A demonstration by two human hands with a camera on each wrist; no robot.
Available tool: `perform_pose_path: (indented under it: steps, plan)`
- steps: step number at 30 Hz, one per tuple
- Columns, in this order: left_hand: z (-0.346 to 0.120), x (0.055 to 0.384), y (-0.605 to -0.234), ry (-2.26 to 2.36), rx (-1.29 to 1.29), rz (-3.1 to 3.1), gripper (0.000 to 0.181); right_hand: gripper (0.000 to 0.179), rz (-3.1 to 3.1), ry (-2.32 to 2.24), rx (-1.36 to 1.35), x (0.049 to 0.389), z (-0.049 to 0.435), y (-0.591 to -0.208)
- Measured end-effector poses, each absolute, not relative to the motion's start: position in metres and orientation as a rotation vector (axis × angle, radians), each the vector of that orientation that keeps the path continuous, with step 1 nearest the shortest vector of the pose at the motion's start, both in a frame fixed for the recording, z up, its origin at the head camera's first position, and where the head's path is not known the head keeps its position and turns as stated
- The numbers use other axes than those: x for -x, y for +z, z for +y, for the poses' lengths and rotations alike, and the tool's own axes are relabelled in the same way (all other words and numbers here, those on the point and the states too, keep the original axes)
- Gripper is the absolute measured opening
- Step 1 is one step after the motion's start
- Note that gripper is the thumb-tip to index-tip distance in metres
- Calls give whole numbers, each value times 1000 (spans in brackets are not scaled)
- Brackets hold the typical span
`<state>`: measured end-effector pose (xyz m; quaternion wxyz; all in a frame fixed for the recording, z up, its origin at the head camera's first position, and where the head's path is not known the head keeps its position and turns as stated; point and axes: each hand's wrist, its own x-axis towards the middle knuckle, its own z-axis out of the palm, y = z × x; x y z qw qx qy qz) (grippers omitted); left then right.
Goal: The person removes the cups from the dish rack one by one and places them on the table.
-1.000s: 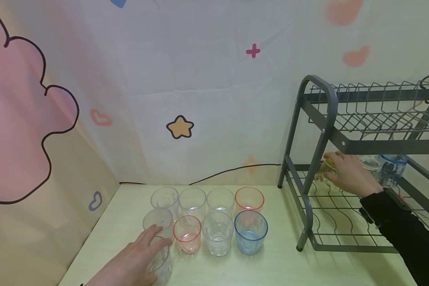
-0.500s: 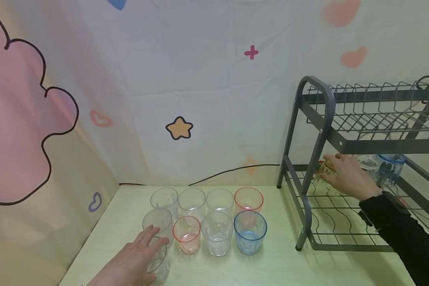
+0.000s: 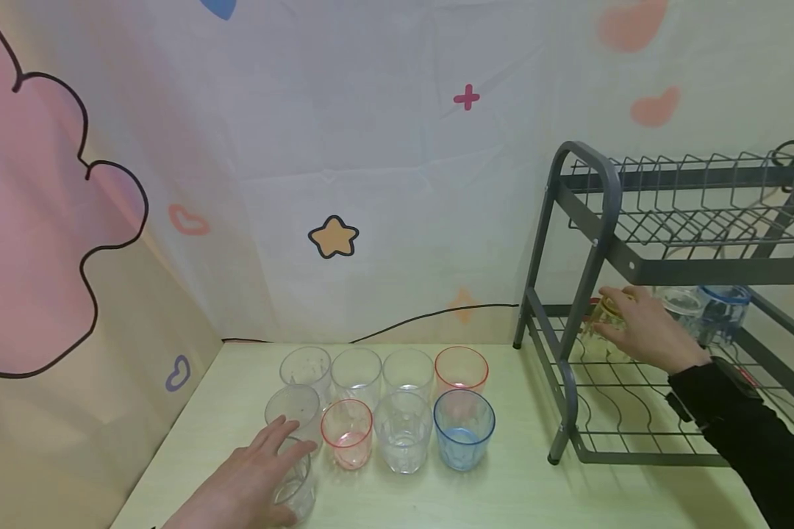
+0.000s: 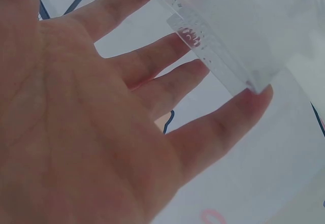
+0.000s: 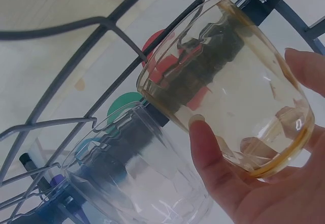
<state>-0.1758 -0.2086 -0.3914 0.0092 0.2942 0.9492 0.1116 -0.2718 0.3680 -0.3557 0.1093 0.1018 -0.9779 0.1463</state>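
My left hand (image 3: 238, 481) reaches over a clear glass (image 3: 298, 492) at the table's front left, thumb and fingers on either side of its rim. In the left wrist view the fingertips touch the glass edge. On the rack's lower shelf, my right hand (image 3: 655, 330) holds an amber-tinted glass (image 5: 244, 92) between thumb and fingers, at the left end. Beside it stand a clear glass (image 5: 142, 163) and a blue-ringed glass (image 3: 724, 316). The palm partly hides the amber glass in the head view.
A grey two-tier wire rack (image 3: 728, 272) stands at the right, its upper shelf over my right hand. Two rows of glasses fill the table's back left, including a red-rimmed glass (image 3: 347, 437), a clear glass (image 3: 403, 441) and a blue glass (image 3: 463, 441). A patterned cloth (image 3: 397, 220) hangs behind.
Almost nothing moves. The right hand shifts slightly at the amber glass, showing more of it; the left hand keeps its place at the clear glass.
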Motion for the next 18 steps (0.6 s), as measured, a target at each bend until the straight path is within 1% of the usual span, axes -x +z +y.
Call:
perform_pose_path:
  steps: [5, 14, 18]
  plan:
    - [-207, 176, -392, 354, -914, 2953, 75, 63, -2886, 452, -300, 270, 369, -355]
    - [-204, 172, -388, 425, -812, 2957, 92, 65, -2849, 525, -316, 262, 368, -350]
    - [-202, 171, -383, 446, -875, 2967, 94, 70, -2839, 579, -256, 251, 365, -342]
